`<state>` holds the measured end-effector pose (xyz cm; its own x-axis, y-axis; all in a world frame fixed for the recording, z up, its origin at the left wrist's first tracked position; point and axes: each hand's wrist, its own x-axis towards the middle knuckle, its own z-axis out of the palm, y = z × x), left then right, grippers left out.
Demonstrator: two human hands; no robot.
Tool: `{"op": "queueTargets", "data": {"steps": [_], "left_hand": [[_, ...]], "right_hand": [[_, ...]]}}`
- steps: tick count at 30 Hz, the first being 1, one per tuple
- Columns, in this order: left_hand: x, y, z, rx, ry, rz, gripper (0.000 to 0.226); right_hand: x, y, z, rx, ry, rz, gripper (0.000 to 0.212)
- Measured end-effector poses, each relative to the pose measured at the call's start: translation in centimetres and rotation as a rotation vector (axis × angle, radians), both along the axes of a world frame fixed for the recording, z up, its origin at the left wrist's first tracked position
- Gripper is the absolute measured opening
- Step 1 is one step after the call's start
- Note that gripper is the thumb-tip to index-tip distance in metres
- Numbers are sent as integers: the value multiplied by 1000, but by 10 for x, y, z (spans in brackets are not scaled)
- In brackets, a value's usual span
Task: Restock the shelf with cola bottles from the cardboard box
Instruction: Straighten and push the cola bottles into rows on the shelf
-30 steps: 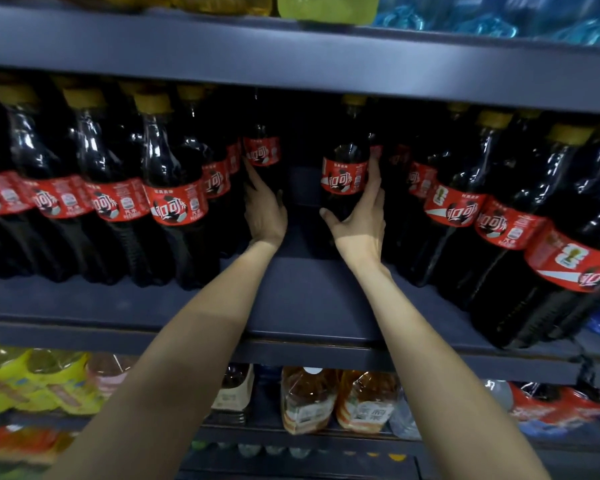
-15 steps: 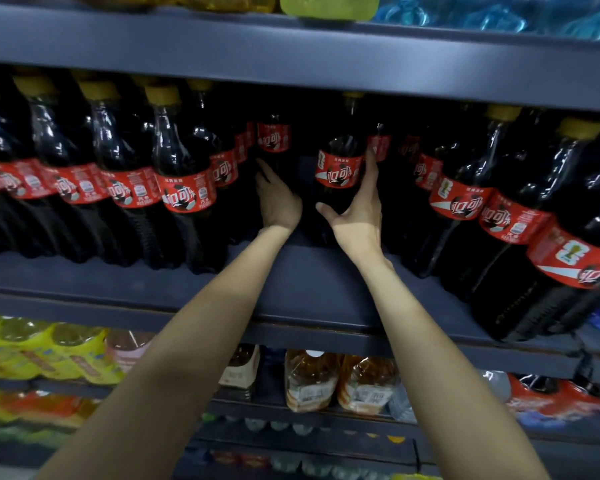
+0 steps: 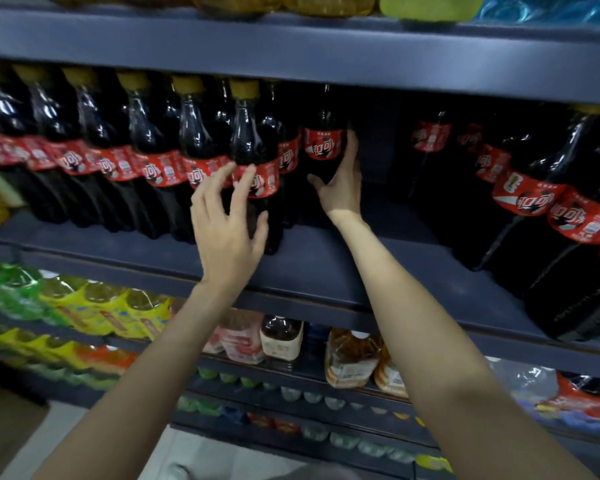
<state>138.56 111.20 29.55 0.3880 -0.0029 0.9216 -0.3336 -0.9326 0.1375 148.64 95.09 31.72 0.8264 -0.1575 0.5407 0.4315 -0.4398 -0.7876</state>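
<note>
Dark cola bottles with red labels and yellow caps stand in rows on the dark grey shelf (image 3: 326, 271). My right hand (image 3: 340, 192) reaches deep into a gap in the rows and grips one cola bottle (image 3: 323, 147) at the back, thumb on its left side, fingers on its right. My left hand (image 3: 226, 223) hovers at the shelf's front with fingers spread, fingertips at the label of a front-row cola bottle (image 3: 257, 140), holding nothing. More cola bottles (image 3: 534, 202) fill the right side. The cardboard box is not clearly in view.
The shelf above (image 3: 291, 50) carries yellow and green drinks close over the bottle caps. Lower shelves hold yellow-green bottles (image 3: 94, 310) and tea bottles (image 3: 281, 337). A brown surface (image 3: 4, 431) shows at the lower left on the floor.
My left hand has pulled out from the back of the shelf to the front row, fingers now spread. My right hand stays on the back bottle. The view has swung left.
</note>
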Motion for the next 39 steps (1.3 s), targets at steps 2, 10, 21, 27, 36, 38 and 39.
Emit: {"op": "queueTargets", "data": {"steps": [2,10,21,27,36,38,39], "left_hand": [[1,4,0,-38,53,-47,54],[-10,-9,-9,-191,34,-200,50],[7,-120,4,-369,415,-776,25],[59,-192,13,-583,709,-823,56],[26,-249,33,-473,647,-958,61],[17,-261,25,-444,660,-970,72],[15,-266,22,-441,686,-959,78]], "right_hand": [[4,5,-2,-8,6,-39,93],[1,-11,0,-188,136,20,97],[-130,-117,1,-319,-63,-389,25],[-163,-157,-11,-245,-107,-624,40],[-218,-171,7,-256,-247,-782,26],[-229,-175,5,-217,-267,-934,30],[-232,-177,4,-182,-234,-993,37]]}}
